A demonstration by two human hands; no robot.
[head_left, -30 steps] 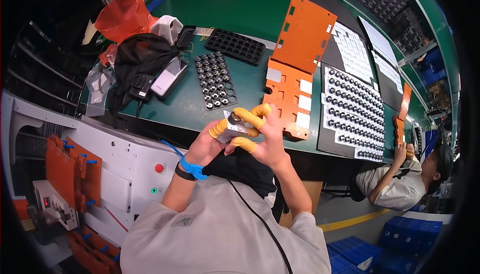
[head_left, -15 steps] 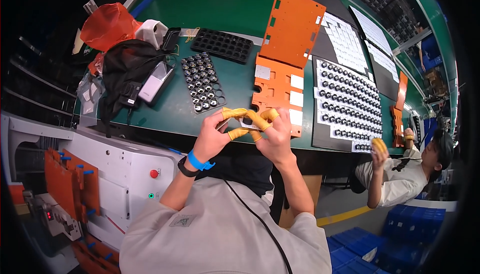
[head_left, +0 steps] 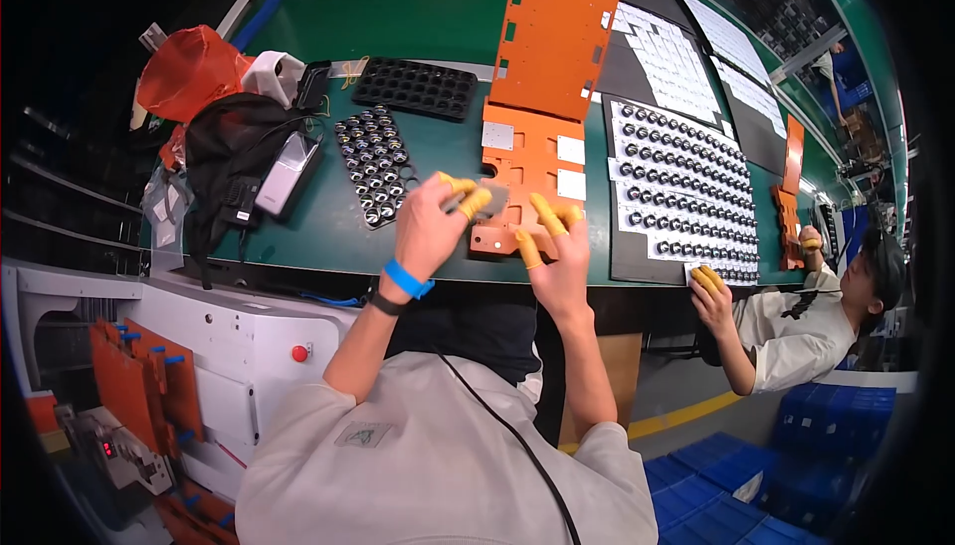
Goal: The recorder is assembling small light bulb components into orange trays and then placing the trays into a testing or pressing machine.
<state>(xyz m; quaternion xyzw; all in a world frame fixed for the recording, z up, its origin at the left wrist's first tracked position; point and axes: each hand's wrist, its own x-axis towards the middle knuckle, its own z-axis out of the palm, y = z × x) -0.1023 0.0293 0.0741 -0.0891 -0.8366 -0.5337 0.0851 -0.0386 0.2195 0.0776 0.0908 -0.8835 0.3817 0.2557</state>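
Observation:
My left hand, in yellow finger cots, pinches a small grey flat plate, blurred by motion. The plate is over the left edge of an orange fixture with an upright lid. My right hand is over the fixture's near right part, its cot-covered fingers spread and nothing visible between them. Pale square plates sit in the fixture: one at the left, two at the right, being the farther. The fingers hide part of the near right side.
Left of the fixture lies a tray of round lens-like parts; behind it is a black empty-celled tray. Rows of black cylindrical parts stand on white sheets at right. A co-worker's hand is at that board's near edge. A black bag lies far left.
My hands have parted from around a small white-and-dark piece and moved forward over the fixture. The right fingers have opened. The view has shifted slightly; the co-worker's hand has come down to the board.

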